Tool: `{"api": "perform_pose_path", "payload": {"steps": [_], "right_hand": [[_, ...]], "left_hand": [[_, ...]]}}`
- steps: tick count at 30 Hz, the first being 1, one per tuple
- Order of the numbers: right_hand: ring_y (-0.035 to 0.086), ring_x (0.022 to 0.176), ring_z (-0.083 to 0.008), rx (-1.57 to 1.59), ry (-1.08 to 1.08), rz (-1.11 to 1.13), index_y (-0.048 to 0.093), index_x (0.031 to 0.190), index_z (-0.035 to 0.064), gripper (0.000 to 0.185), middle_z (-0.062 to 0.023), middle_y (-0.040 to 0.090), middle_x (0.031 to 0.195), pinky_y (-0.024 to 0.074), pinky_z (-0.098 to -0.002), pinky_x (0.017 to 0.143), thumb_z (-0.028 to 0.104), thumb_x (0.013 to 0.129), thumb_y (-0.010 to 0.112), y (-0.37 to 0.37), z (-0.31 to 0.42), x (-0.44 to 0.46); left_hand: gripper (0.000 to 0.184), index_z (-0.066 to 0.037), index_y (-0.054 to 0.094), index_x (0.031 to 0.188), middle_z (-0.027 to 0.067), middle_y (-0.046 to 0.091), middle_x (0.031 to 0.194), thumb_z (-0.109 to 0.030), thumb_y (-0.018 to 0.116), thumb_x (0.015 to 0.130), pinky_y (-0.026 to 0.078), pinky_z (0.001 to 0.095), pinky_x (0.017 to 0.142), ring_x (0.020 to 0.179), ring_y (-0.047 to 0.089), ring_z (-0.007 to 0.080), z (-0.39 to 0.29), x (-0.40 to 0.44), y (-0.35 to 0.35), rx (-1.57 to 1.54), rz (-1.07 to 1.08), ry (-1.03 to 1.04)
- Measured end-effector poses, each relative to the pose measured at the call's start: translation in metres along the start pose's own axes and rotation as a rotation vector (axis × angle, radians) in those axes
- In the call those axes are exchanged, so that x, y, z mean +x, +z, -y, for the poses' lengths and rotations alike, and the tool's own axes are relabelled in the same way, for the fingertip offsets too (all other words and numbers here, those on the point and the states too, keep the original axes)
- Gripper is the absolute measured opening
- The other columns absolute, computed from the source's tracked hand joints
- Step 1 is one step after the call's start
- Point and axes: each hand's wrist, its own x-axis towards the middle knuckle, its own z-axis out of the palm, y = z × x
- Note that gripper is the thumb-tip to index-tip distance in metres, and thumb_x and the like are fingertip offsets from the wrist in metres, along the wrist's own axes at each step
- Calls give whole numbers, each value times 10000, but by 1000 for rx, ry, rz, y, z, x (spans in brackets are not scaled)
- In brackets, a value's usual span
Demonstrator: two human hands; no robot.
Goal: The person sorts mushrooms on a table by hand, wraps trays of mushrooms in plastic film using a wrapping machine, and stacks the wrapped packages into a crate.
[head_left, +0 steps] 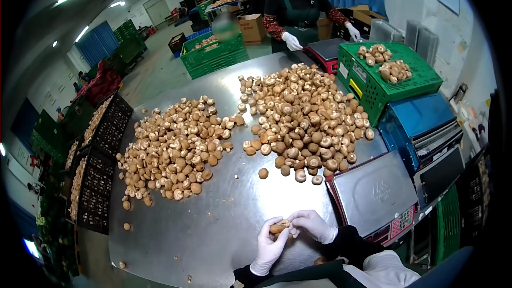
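Near the front edge of the metal table [213, 229], my gloved left hand [268, 248] is closed around a brown mushroom [278, 228]. My right hand [316, 226], also in a white glove, has its fingertips pinched together at the mushroom's stem side; what exactly they grip is too small to make out. Beyond my hands lies a large heap of mushrooms [309, 112], with a few loose ones at its near edge. A second heap of mushrooms [173, 149] spreads over the table's left half. Part of another mushroom [320, 260] shows by my body.
A scale [376, 192] stands right of my hands, beside a blue machine [421, 128]. Behind it, a green crate [368, 77] bears two mushroom piles. Black crates [96, 192] of mushrooms line the left edge. Across the table, a gloved co-worker [301, 16] stands by another scale [325, 50].
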Motion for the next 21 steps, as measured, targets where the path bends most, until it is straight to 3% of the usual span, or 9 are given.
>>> {"api": "perform_pose_path", "payload": {"steps": [2, 4, 9, 16, 19, 21], "right_hand": [[570, 648, -96, -333, -53, -36, 581, 949, -38, 145, -52, 600, 784, 479, -197, 622, 56, 839, 571, 5, -1, -2], [573, 657, -93, -339, -61, -35, 582, 948, -39, 161, -54, 600, 787, 479, -195, 622, 66, 828, 598, 2, -3, 0], [573, 643, -86, -393, -113, -132, 592, 903, -47, 141, -58, 606, 767, 475, -192, 585, 49, 802, 611, 3, -14, 1], [558, 603, -81, -439, -164, -108, 605, 849, -30, 106, -46, 600, 724, 454, -196, 543, 53, 782, 602, -6, -32, 14], [563, 621, -98, -432, -189, -79, 604, 828, -17, 90, -50, 601, 717, 459, -214, 577, 59, 782, 588, -4, -45, 25], [568, 653, -108, -642, -291, -83, 603, 787, -9, 85, -54, 600, 697, 462, -234, 608, 68, 780, 568, -2, -56, 35]], "left_hand": [[332, 11, 478, 1126, 101, 578, 1026, 58, 585, 815, 470, 274, 828, 942, 571, 144, 1, 0, -1, -29, 13, -24], [299, 20, 519, 1059, 99, 575, 996, 31, 627, 780, 467, 270, 799, 915, 578, 158, 2, 1, -2, 433, -31, 251], [264, 27, 550, 986, 110, 567, 962, 13, 661, 748, 464, 273, 779, 887, 580, 174, 1, 1, 2, 519, -16, 340], [264, 27, 546, 1005, 118, 574, 963, 18, 650, 763, 478, 274, 775, 876, 594, 179, 12, -2, -8, 416, -9, 241], [383, -32, 480, 1195, 79, 578, 1022, -237, 557, 881, 444, 341, 899, 890, 583, 163, 19, -6, -24, 404, 18, -36], [389, -48, 486, 1185, 75, 577, 1010, -250, 580, 866, 453, 347, 869, 880, 580, 176, 14, -7, -31, 353, -7, -41]]}}
